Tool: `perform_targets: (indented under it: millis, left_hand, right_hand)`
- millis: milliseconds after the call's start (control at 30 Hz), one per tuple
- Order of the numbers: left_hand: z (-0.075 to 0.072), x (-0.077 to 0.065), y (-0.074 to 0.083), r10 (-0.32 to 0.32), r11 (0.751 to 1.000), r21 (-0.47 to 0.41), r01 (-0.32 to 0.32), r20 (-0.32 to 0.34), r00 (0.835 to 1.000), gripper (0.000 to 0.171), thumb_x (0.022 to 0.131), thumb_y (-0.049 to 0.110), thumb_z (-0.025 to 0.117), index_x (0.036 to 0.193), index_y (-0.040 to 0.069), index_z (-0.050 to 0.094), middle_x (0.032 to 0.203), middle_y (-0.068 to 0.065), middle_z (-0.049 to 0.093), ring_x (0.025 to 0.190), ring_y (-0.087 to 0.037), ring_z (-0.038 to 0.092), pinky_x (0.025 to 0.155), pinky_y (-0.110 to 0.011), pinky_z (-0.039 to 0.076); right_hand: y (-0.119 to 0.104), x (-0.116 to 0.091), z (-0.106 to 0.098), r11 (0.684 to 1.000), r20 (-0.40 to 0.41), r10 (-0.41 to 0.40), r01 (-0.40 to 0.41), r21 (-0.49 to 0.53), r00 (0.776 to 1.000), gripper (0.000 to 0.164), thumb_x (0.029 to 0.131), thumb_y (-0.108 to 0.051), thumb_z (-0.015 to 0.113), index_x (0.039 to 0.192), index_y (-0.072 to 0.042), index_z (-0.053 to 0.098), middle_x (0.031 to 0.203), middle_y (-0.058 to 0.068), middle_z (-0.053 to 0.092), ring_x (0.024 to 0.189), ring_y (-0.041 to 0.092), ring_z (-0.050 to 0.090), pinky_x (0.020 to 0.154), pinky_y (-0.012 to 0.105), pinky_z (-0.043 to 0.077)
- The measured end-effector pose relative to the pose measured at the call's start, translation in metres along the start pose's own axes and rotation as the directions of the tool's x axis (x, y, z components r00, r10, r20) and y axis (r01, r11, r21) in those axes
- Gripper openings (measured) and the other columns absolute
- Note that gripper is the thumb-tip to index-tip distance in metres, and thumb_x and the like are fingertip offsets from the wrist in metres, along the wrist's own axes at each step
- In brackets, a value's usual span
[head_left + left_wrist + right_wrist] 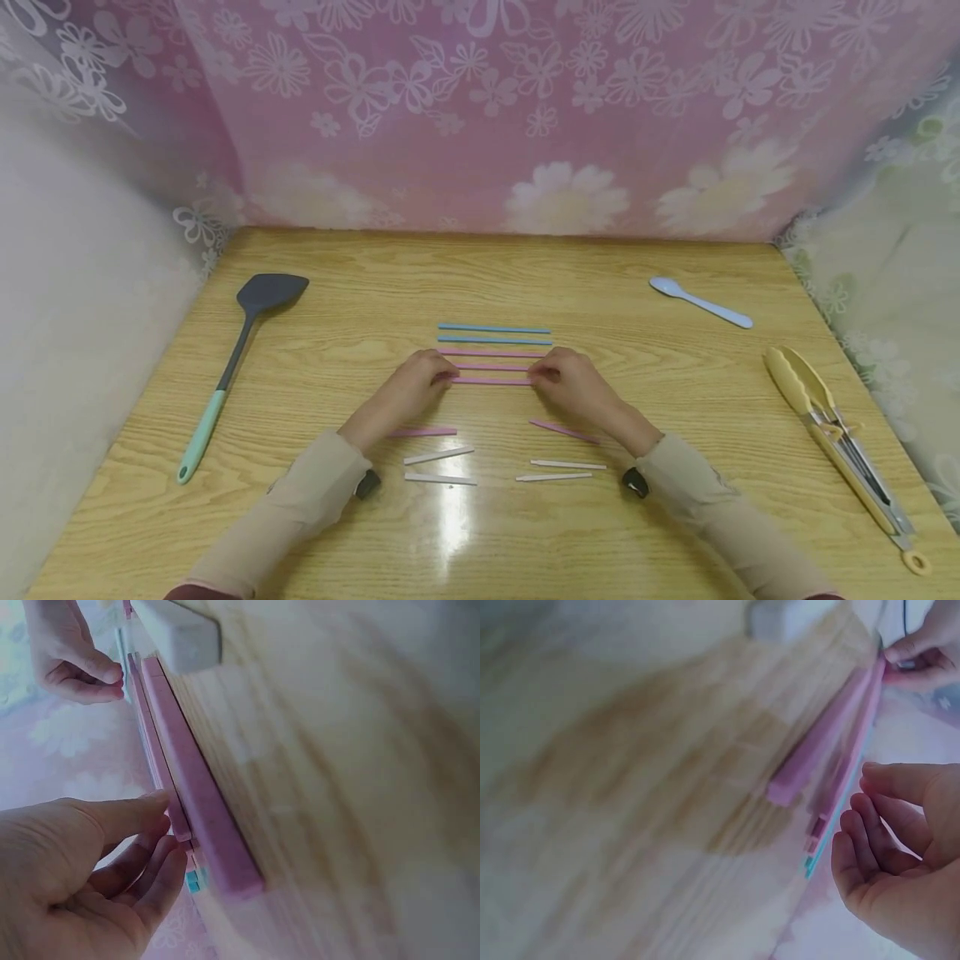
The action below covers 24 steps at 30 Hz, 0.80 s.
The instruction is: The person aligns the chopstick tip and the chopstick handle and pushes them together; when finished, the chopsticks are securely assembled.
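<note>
Three pink sticks (491,367) lie side by side on the table, with two blue sticks (495,340) behind them. My left hand (423,375) is at the left end of the nearest pink stick in this row, thumb and fingers pinching its tip in the left wrist view. At the opposite end, my right hand (566,379) has its fingers loosely bent. In the right wrist view a gap shows between those fingertips and the sticks. Shorter pink pieces (423,432) (564,431) lie in front of each hand.
Several white stick pieces (441,479) lie near the table's front. At left is a spatula (243,333) with a dark head and mint handle. A pale blue spoon (701,302) lies at back right, and yellow tongs (832,433) at right. A flowered pink curtain (465,125) hangs behind.
</note>
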State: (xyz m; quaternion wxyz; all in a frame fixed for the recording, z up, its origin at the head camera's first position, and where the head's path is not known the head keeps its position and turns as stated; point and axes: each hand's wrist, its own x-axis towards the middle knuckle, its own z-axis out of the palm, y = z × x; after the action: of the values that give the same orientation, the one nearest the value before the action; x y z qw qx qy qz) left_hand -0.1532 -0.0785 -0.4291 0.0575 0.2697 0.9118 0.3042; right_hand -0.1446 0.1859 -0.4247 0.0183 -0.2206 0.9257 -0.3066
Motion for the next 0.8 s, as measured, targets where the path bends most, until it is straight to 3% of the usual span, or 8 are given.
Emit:
perform_targets:
  millis: [133, 367, 633, 800]
  left_hand:
    - [-0.003, -0.005, 0.0, 0.011, 1.0, -0.011, -0.011, -0.03, 0.999, 0.015, 0.086, 0.001, 0.066, 0.101, -0.002, 0.07, 0.094, -0.01, 0.067, 0.091, -0.024, 0.061, 0.085, -0.034, 0.052]
    - [-0.011, -0.022, 0.0, -0.007, 0.985, -0.173, 0.006, -0.004, 1.0, 0.021, 0.091, 0.004, 0.062, 0.11, -0.001, 0.067, 0.1, -0.009, 0.066, 0.093, -0.022, 0.061, 0.084, -0.034, 0.053]
    - [-0.012, -0.05, -0.002, -0.007, 0.961, -0.275, 0.022, 0.054, 0.999, 0.023, 0.094, 0.006, 0.058, 0.115, 0.001, 0.066, 0.109, -0.01, 0.067, 0.099, -0.022, 0.062, 0.084, -0.031, 0.054]
    - [-0.008, -0.063, -0.006, -0.042, 0.954, -0.293, 0.061, 0.071, 0.997, 0.025, 0.094, 0.016, 0.059, 0.115, 0.005, 0.067, 0.113, -0.008, 0.068, 0.102, -0.023, 0.064, 0.085, -0.031, 0.054]
  right_hand:
    - [0.0, -0.004, -0.005, 0.999, -0.027, 0.036, -0.035, 0.04, 0.999, 0.013, 0.087, -0.009, 0.069, 0.094, 0.0, 0.073, 0.084, 0.006, 0.067, 0.08, 0.021, 0.062, 0.072, 0.036, 0.054]
    - [0.0, -0.019, -0.012, 0.985, -0.057, 0.112, -0.103, 0.136, 0.992, 0.014, 0.087, -0.009, 0.069, 0.097, 0.0, 0.072, 0.086, 0.006, 0.067, 0.08, 0.019, 0.061, 0.072, 0.033, 0.054]
    - [-0.001, -0.045, -0.015, 0.958, 0.093, 0.203, -0.218, 0.188, 0.975, 0.017, 0.089, -0.014, 0.068, 0.102, -0.003, 0.071, 0.089, 0.002, 0.066, 0.08, 0.013, 0.058, 0.07, 0.026, 0.05]
    - [-0.001, -0.055, -0.015, 0.95, 0.132, 0.2, -0.225, 0.217, 0.971, 0.022, 0.087, -0.017, 0.071, 0.102, -0.002, 0.07, 0.089, 0.002, 0.066, 0.078, 0.012, 0.057, 0.067, 0.023, 0.049]
